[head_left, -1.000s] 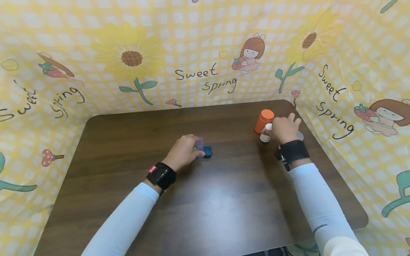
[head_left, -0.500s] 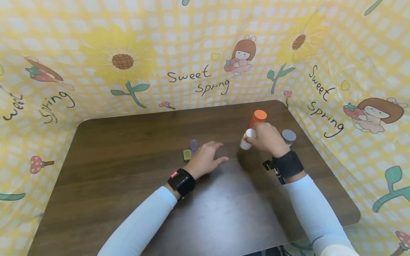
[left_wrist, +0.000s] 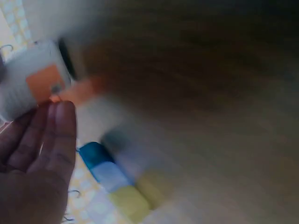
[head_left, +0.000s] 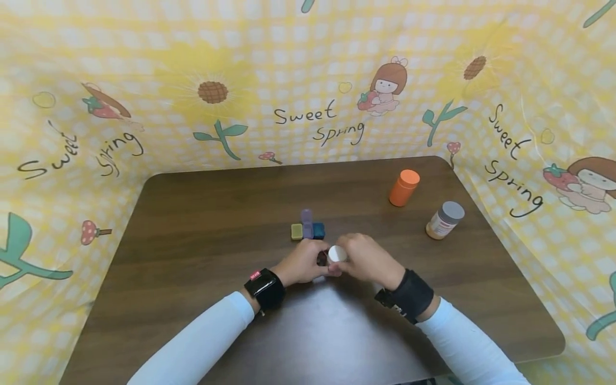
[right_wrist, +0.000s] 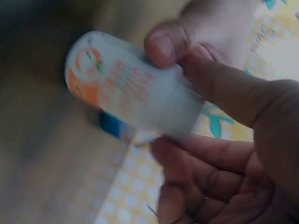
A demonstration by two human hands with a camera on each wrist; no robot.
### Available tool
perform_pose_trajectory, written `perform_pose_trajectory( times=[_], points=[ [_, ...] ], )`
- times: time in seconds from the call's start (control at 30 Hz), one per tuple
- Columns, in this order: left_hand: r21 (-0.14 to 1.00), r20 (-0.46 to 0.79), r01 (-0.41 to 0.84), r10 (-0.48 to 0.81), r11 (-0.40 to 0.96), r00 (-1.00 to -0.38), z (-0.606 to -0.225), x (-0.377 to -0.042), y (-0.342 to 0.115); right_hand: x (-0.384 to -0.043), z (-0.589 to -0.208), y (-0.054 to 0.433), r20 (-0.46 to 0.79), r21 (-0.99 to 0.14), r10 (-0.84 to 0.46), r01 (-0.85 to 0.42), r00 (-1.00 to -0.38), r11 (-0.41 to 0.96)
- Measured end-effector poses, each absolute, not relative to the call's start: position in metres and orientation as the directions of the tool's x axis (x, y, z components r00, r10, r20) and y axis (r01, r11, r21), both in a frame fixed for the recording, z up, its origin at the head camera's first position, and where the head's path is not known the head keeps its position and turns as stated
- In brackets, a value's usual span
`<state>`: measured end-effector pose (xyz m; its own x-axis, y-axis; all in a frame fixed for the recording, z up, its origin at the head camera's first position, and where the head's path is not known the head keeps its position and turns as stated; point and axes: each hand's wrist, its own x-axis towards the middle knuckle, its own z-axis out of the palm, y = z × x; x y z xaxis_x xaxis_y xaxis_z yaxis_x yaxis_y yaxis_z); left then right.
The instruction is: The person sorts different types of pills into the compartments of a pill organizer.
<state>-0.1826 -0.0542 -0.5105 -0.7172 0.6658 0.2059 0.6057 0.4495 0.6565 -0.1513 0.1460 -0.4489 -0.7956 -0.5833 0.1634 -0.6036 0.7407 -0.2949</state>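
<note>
A white pill bottle (right_wrist: 124,81) with an orange-and-white label is between both hands, its white cap (head_left: 337,254) facing up in the head view. My right hand (head_left: 368,259) pinches it at the cap end. On the bottle's side lies the thumb of my left hand (head_left: 303,263), and its fingers (left_wrist: 58,135) reach the bottle from below in the left wrist view. The bottle is tilted and blurred in the right wrist view. Just beyond the hands sit a yellow-green block (head_left: 297,231), a purple piece (head_left: 307,224) and a blue block (head_left: 318,231), side by side.
An orange bottle (head_left: 403,188) stands at the back right of the dark wooden table (head_left: 216,208). Nearer the right edge is a jar with a grey lid (head_left: 445,220). Yellow checked cloth (head_left: 289,64) rises behind and beside the table.
My right hand has carried the white pill bottle from beside the orange bottle toward the middle. My left hand has left the blocks and met the bottle.
</note>
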Motion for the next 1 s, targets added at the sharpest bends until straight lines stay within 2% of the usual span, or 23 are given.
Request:
perform_pose_trajectory(
  times=[0.2, 0.4, 0.53, 0.6, 0.7, 0.8, 0.9, 1.0],
  points=[
    [0.64, 0.258, 0.644, 0.673, 0.418, -0.693, -0.521, -0.18, -0.054, -0.14, -0.459, 0.135, 0.236, -0.152, -0.58, -0.619, -0.78, 0.771],
    [0.683, 0.292, 0.646, 0.684, 0.339, -0.668, -0.521, -0.181, -0.055, -0.139, -0.46, 0.128, 0.333, 0.068, -0.678, -0.701, -0.655, 0.71],
    [0.708, 0.249, 0.625, 0.713, 0.328, -0.656, -0.519, -0.183, -0.056, -0.137, -0.452, 0.129, 0.274, 0.114, -0.746, -0.749, -0.608, 0.653],
    [0.724, 0.219, 0.608, 0.727, 0.326, -0.65, -0.516, -0.184, -0.057, -0.136, -0.447, 0.13, 0.213, 0.099, -0.776, -0.777, -0.593, 0.621],
    [0.737, 0.179, 0.585, 0.737, 0.338, -0.652, -0.511, -0.185, -0.057, -0.136, -0.442, 0.132, 0.135, -0.006, -0.771, -0.778, -0.623, 0.628],
    [0.74, 0.138, 0.566, 0.741, 0.364, -0.657, -0.507, -0.185, -0.057, -0.138, -0.442, 0.134, 0.134, -0.077, -0.686, -0.698, -0.715, 0.712],
    [0.734, 0.108, 0.556, 0.74, 0.391, -0.664, -0.506, -0.184, -0.057, -0.138, -0.447, 0.134, 0.147, -0.102, -0.591, -0.606, -0.793, 0.789],
    [0.733, 0.099, 0.547, 0.732, 0.404, -0.674, -0.507, -0.184, -0.057, -0.138, -0.45, 0.132, 0.124, -0.129, -0.572, -0.585, -0.811, 0.801]
  ],
)
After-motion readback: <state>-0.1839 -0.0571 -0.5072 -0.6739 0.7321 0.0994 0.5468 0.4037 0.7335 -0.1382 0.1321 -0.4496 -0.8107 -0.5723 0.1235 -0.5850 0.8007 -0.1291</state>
